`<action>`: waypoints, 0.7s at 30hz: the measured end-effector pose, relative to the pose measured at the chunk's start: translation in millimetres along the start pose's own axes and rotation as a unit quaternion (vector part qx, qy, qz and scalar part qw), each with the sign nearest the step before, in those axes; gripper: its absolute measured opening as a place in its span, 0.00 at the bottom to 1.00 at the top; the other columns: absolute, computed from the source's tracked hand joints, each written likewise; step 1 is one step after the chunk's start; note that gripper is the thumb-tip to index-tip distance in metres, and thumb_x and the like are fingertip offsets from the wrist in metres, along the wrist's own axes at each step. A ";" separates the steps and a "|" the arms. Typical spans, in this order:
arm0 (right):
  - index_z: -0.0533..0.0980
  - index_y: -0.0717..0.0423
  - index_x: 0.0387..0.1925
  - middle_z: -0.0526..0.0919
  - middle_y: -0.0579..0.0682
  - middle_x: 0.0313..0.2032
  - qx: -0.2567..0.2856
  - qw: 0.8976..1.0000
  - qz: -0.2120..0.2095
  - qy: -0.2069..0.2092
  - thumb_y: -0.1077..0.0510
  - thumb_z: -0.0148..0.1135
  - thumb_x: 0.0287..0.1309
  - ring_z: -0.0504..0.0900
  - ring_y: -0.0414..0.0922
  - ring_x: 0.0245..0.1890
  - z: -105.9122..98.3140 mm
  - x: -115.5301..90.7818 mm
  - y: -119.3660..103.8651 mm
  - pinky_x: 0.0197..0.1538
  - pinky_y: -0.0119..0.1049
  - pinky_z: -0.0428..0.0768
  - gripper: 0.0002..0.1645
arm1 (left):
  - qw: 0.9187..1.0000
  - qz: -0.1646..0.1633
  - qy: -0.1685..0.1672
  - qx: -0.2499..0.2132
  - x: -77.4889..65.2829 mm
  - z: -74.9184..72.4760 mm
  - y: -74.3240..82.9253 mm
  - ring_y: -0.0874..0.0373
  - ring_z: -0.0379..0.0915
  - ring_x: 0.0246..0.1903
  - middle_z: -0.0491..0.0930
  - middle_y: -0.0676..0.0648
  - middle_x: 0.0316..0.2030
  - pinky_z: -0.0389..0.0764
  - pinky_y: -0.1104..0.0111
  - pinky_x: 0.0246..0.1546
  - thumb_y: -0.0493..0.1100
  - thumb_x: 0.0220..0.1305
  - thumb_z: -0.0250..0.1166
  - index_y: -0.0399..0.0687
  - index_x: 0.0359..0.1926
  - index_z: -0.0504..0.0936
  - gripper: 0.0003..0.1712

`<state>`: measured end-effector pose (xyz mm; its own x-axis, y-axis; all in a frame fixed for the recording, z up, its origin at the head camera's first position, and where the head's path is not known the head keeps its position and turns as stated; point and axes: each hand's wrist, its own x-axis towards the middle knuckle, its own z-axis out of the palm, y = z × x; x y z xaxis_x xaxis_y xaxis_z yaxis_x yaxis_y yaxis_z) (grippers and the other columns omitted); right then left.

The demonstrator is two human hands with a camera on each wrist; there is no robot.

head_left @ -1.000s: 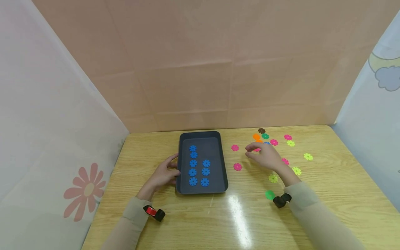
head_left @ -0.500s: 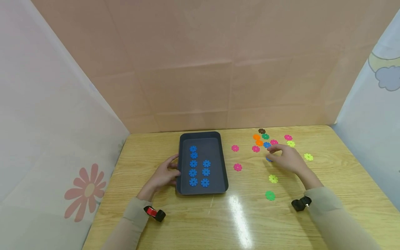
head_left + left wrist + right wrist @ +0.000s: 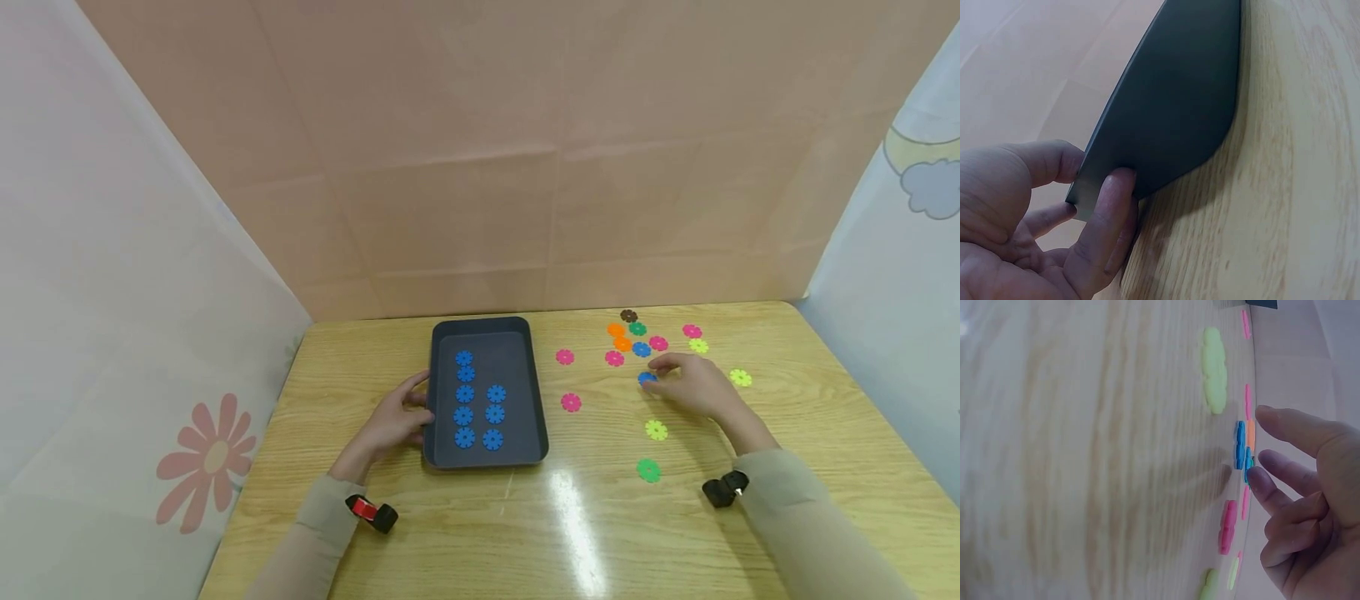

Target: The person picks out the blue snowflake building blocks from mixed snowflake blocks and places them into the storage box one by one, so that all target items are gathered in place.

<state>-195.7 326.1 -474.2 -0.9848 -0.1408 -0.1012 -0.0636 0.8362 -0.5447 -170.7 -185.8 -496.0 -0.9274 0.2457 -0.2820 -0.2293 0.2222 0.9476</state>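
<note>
The left hand [image 3: 392,419] holds the left rim of a dark grey tray [image 3: 512,354]. In the left wrist view, its thumb and fingers [image 3: 1110,206] pinch the wall from both sides. Several blue notched flower-shaped discs [image 3: 465,393] lie in the tray in two columns, the left one longer. The right hand [image 3: 697,386] hovers over the table at a loose blue disc [image 3: 646,378], thumb and index finger parted, that disc partly covered by the thumb. Nothing shows between the fingertips in the right wrist view. Another blue disc [image 3: 641,349] lies just beyond.
Pink discs [image 3: 571,402] lie between tray and right hand. Orange [image 3: 622,343], dark green [image 3: 637,329] and brown [image 3: 628,316] discs cluster near the back. Yellow discs [image 3: 656,430] and a light green one [image 3: 648,471] lie around the right hand. A cloth backdrop [image 3: 450,208] borders the wooden table.
The right hand has moved right, away from the pink discs, to the loose blue disc, and has barely shifted in the last half second. The left hand and tray have stayed put.
</note>
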 end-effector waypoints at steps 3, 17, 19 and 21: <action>0.82 0.61 0.57 0.86 0.59 0.48 -0.003 1.000 -0.003 -0.008 0.43 0.72 0.62 0.80 0.63 0.52 1.5 2.2 1.9 0.53 0.64 0.76 0.31 | 1.000 -0.002 -0.001 0.000 -0.3 0.1 -0.2 0.48 0.84 0.36 0.71 0.31 0.57 0.88 0.56 0.31 0.29 0.64 0.63 0.49 0.81 0.58 0.47; 0.84 0.61 0.49 0.85 0.54 0.42 0.016 0.999 -0.013 -0.040 0.48 0.76 0.58 0.80 0.53 0.43 2.8 15.0 12.3 0.50 0.55 0.79 0.24 | 1.000 -0.001 -0.005 -0.001 -0.5 0.5 1.2 0.47 0.84 0.36 0.71 0.31 0.58 0.88 0.57 0.31 0.30 0.65 0.63 0.51 0.81 0.58 0.46; 0.83 0.62 0.48 0.85 0.52 0.40 0.018 0.999 -0.013 -0.046 0.49 0.76 0.58 0.80 0.52 0.42 2.5 17.1 12.9 0.50 0.52 0.78 0.23 | 1.000 0.000 -0.006 0.000 -0.5 0.2 1.5 0.47 0.84 0.36 0.71 0.31 0.58 0.88 0.57 0.31 0.30 0.65 0.63 0.51 0.81 0.58 0.46; 0.83 0.62 0.47 0.84 0.51 0.40 0.020 0.998 -0.013 -0.054 0.50 0.76 0.59 0.79 0.51 0.42 2.0 18.8 13.4 0.51 0.51 0.78 0.22 | 1.000 0.001 -0.005 0.002 -0.4 0.0 1.8 0.47 0.85 0.36 0.71 0.31 0.57 0.88 0.57 0.31 0.30 0.65 0.63 0.50 0.81 0.58 0.46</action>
<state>-214.7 333.6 -485.1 -0.9596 -0.2202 -0.1749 -0.0801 0.8103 -0.5806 -170.7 -185.6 -494.2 -0.9248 0.2552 -0.2821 -0.2270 0.2249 0.9476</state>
